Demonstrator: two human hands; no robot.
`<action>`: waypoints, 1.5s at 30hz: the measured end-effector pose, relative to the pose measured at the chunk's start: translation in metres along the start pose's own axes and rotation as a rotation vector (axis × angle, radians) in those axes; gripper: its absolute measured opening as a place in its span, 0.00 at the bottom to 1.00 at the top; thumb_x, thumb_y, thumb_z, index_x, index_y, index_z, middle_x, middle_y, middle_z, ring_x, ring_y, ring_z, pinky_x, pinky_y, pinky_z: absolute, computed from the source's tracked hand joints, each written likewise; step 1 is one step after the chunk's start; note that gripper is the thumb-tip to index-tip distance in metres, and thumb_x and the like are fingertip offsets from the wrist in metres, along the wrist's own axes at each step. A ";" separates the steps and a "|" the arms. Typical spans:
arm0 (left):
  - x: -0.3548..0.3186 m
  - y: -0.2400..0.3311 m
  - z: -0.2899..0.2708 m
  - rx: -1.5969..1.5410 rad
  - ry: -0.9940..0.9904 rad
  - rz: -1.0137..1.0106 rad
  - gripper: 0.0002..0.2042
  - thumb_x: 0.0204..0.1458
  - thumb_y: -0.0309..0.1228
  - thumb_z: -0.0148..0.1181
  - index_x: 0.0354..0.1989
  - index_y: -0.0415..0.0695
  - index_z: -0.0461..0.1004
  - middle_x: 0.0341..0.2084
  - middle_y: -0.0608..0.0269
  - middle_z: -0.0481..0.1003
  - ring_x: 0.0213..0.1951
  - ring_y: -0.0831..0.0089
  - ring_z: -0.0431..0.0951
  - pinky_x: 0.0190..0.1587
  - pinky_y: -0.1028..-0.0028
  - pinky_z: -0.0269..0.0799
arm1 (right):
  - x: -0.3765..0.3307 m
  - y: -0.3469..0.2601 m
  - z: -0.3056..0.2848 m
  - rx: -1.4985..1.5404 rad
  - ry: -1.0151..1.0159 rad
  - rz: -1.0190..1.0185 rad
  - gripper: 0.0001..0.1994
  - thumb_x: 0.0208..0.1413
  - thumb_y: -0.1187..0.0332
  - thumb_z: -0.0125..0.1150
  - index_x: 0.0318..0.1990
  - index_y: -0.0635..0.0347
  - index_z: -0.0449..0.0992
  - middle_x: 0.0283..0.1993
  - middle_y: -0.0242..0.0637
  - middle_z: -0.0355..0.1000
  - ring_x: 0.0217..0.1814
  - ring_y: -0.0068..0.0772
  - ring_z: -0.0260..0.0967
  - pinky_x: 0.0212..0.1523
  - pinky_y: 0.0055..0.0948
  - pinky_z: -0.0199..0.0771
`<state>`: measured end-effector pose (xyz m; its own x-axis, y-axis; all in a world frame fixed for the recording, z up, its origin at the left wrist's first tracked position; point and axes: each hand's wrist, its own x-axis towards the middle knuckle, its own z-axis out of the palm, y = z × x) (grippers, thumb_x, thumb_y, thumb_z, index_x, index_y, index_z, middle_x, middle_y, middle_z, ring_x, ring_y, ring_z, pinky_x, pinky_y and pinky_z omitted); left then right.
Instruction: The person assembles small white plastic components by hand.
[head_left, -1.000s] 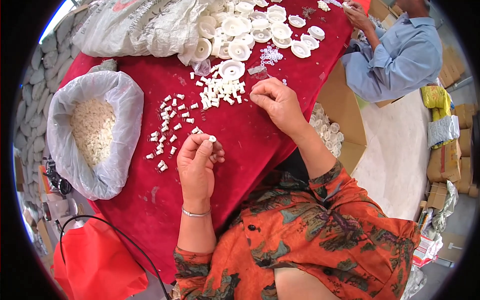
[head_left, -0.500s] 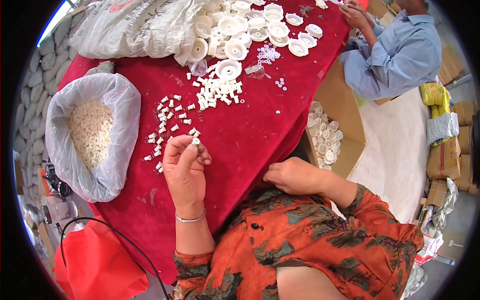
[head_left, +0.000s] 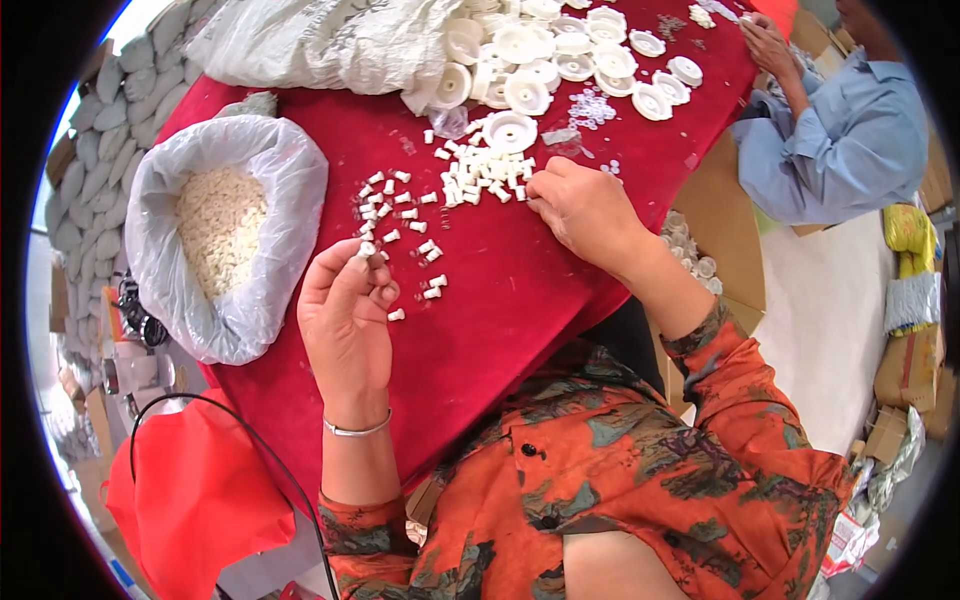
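Observation:
A small white spool-shaped plastic piece (head_left: 366, 249) is pinched between the thumb and forefinger of my left hand (head_left: 345, 310), beside scattered pieces with small springs. My right hand (head_left: 590, 215) reaches over the cloth with its fingers pressed together at the right edge of a heap of white spool-shaped pieces (head_left: 480, 175); its fingertips touch the heap, and what they hold is hidden. Several more spools (head_left: 391, 235) lie loose between the heap and my left hand. Behind the heap sits a round white plastic cap (head_left: 510, 132).
A lined bag of cream-coloured bits (head_left: 225, 235) stands at the left. Round white caps (head_left: 575, 65), a woven sack (head_left: 320, 45) and tiny clear rings (head_left: 592, 108) lie at the back of the red cloth (head_left: 480, 310). A cardboard box (head_left: 735, 250) and a co-worker (head_left: 830, 140) are at the right.
My right hand has moved from the table's front edge forward to the heap of spools. My left hand still pinches its piece. The view has shifted.

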<state>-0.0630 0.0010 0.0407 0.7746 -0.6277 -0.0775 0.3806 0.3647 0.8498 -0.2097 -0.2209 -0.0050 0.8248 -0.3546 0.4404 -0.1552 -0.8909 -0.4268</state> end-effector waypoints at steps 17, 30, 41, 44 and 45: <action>-0.008 -0.042 0.004 0.453 -0.111 -0.148 0.04 0.55 0.20 0.54 0.37 0.38 0.74 0.28 0.66 0.76 0.25 0.82 0.72 0.27 0.82 0.68 | 0.015 -0.010 -0.007 -0.304 -0.268 0.078 0.02 0.46 0.76 0.54 0.28 0.63 0.72 0.30 0.45 0.70 0.30 0.48 0.73 0.30 0.42 0.74; -0.013 -0.051 0.006 1.324 -0.443 0.474 0.09 0.46 0.23 0.59 0.38 0.39 0.73 0.30 0.55 0.70 0.26 0.58 0.75 0.27 0.64 0.73 | 0.058 -0.040 0.047 -0.062 -0.243 -0.235 0.04 0.49 0.74 0.57 0.33 0.58 0.76 0.28 0.40 0.67 0.31 0.43 0.71 0.30 0.39 0.72; 0.005 -0.042 -0.002 0.460 -0.089 0.045 0.01 0.56 0.21 0.55 0.34 0.40 0.72 0.20 0.71 0.72 0.19 0.87 0.66 0.19 0.85 0.59 | 0.027 -0.059 0.017 0.432 -0.170 -0.141 0.07 0.50 0.73 0.62 0.38 0.61 0.74 0.31 0.40 0.69 0.32 0.43 0.70 0.33 0.34 0.72; 0.011 -0.036 -0.008 0.305 -0.091 -0.050 0.02 0.57 0.21 0.53 0.35 0.40 0.72 0.25 0.68 0.74 0.21 0.84 0.70 0.21 0.85 0.63 | 0.025 -0.028 0.019 0.254 0.051 0.099 0.05 0.51 0.69 0.61 0.34 0.57 0.75 0.32 0.42 0.71 0.34 0.45 0.72 0.35 0.38 0.73; 0.012 -0.036 -0.005 0.305 -0.094 -0.049 0.02 0.57 0.21 0.53 0.35 0.40 0.72 0.25 0.68 0.74 0.21 0.84 0.70 0.21 0.85 0.63 | 0.023 -0.024 0.022 0.252 0.054 0.100 0.05 0.51 0.69 0.61 0.34 0.57 0.75 0.32 0.42 0.71 0.34 0.45 0.72 0.35 0.38 0.73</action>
<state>-0.0649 -0.0155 0.0065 0.7034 -0.7056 -0.0861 0.2363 0.1180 0.9645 -0.1749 -0.2013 -0.0022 0.7811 -0.4579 0.4246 -0.0889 -0.7545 -0.6502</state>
